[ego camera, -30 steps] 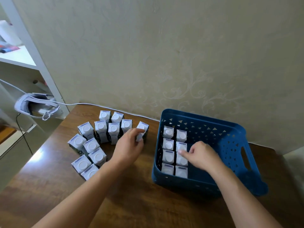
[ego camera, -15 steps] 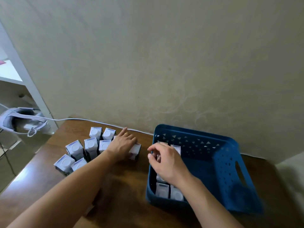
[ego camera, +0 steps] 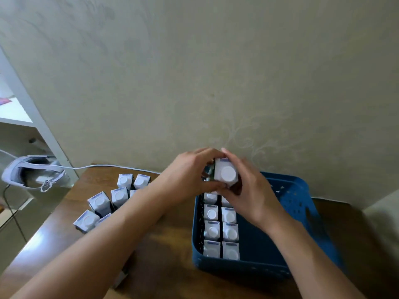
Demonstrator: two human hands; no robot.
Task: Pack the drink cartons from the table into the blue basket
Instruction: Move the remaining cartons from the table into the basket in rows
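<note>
A white drink carton [ego camera: 225,173] with a round cap is held in the air above the far left corner of the blue basket [ego camera: 302,203]. My left hand [ego camera: 190,180] grips it from the left and my right hand [ego camera: 248,190] grips it from the right. Inside the basket, several cartons [ego camera: 221,225] stand upright in two columns along its left wall. Several more cartons [ego camera: 108,201] stand grouped on the brown table [ego camera: 168,255] to the left, partly hidden behind my left forearm.
A white headset [ego camera: 32,173] with a cable lies at the table's far left, beside a white shelf unit [ego camera: 28,108]. A patterned wall rises right behind the table. The basket's right half holds no cartons.
My left hand lifted a carton off the table and carried it right, over the basket. My right hand rose from the basket to meet it; both now hold that carton.
</note>
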